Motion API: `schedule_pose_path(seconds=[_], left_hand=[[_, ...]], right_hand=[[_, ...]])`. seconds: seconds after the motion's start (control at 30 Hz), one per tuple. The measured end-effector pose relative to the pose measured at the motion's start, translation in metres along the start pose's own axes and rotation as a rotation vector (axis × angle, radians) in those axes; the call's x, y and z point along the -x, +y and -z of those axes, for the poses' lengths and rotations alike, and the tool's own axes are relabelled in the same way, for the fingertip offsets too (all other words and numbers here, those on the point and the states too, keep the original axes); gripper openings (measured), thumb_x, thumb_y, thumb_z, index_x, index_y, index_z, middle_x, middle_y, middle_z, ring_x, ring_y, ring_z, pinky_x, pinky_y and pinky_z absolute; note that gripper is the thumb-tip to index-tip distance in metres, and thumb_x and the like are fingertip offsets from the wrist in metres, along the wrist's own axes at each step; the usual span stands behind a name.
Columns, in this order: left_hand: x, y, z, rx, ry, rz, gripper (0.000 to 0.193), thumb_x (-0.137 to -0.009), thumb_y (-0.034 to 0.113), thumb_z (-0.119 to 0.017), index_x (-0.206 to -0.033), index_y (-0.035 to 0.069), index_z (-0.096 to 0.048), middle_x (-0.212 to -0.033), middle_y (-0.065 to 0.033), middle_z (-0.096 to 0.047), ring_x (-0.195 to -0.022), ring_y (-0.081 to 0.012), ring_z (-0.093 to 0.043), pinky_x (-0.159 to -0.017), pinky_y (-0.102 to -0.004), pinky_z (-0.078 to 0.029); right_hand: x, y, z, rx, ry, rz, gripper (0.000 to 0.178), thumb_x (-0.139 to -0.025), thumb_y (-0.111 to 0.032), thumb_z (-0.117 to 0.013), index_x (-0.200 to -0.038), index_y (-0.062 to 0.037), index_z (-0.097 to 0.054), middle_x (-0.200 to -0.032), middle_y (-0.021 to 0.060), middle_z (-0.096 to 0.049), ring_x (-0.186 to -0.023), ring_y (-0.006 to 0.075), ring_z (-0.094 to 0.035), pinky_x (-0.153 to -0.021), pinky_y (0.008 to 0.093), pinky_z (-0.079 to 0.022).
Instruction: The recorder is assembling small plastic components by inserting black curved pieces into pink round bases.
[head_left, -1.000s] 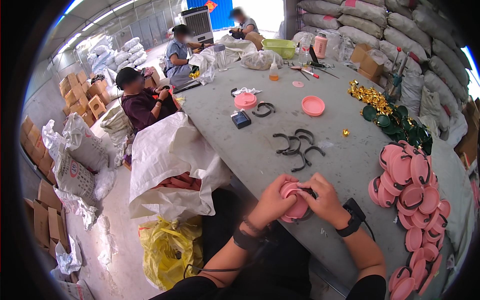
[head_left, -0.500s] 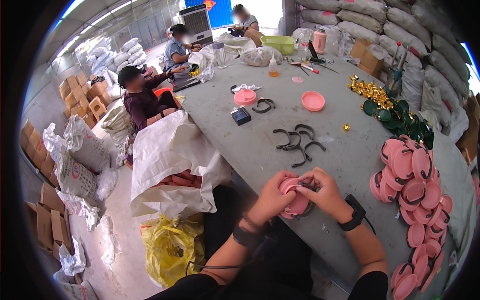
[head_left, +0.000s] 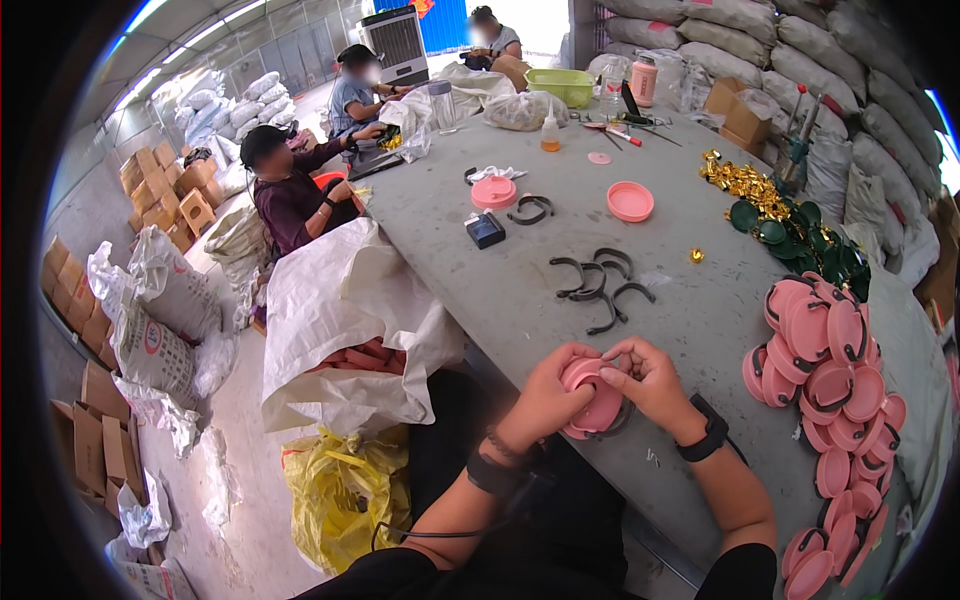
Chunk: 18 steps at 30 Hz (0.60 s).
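Near the table edge in front of me, my left hand is wrapped round a pink round plastic lid. A dark curved handle runs along the lid's lower right rim. My right hand is closed at the lid's far right edge, thumb and fingers pinched together there; what lies between the fingertips is hidden. Just beyond my hands lie several loose black curved handles. To the right is a heap of pink lids fitted with dark handles.
Gold pieces and dark green lids lie at the far right. A pink lid and a small dark box sit farther back. At left stands a white sack of pink parts beside a yellow bag. Two co-workers sit at the table's left side.
My right fingers have shifted slightly at the lid's far edge; the dark piece seen between them before is now mostly covered. The nearest co-worker's hands have moved.
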<state>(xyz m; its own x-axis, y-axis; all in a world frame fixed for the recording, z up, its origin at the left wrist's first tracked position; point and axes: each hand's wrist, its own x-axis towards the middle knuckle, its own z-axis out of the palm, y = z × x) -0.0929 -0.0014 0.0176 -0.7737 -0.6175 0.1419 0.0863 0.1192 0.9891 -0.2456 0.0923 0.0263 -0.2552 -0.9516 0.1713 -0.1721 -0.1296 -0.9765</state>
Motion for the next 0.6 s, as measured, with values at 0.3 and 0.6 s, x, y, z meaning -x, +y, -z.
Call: schedule_pose_path(seconds=[0.3,0.6], left_hand=[[0.0007,-0.0021,0.0015,0.017,-0.023,0.005,0.038,-0.070,0.005,-0.054,-0.108,0.001,-0.052,-0.096,-0.0066,-0.059,-0.088,-0.0122,-0.055,-0.079,-0.0256,-0.045],[0.0013,-0.0010,0.0014,0.033,-0.026,0.006,0.038,-0.070,0.004,-0.054,-0.108,0.001,-0.051,-0.096,-0.0060,-0.059,-0.088,-0.0114,-0.054,-0.078,-0.0251,-0.045]], right_hand=[[0.0001,0.0018,-0.0027,-0.030,-0.008,0.011,0.020,-0.082,-0.015,-0.066,-0.096,-0.0038,-0.055,-0.064,-0.0069,-0.046,-0.057,0.0002,-0.039,-0.051,0.0165,-0.030],[0.0001,0.0014,-0.0022,-0.017,-0.005,0.017,0.020,-0.082,-0.015,-0.066,-0.095,-0.0037,-0.056,-0.064,-0.0074,-0.045,-0.057,0.0001,-0.038,-0.051,0.0166,-0.031]])
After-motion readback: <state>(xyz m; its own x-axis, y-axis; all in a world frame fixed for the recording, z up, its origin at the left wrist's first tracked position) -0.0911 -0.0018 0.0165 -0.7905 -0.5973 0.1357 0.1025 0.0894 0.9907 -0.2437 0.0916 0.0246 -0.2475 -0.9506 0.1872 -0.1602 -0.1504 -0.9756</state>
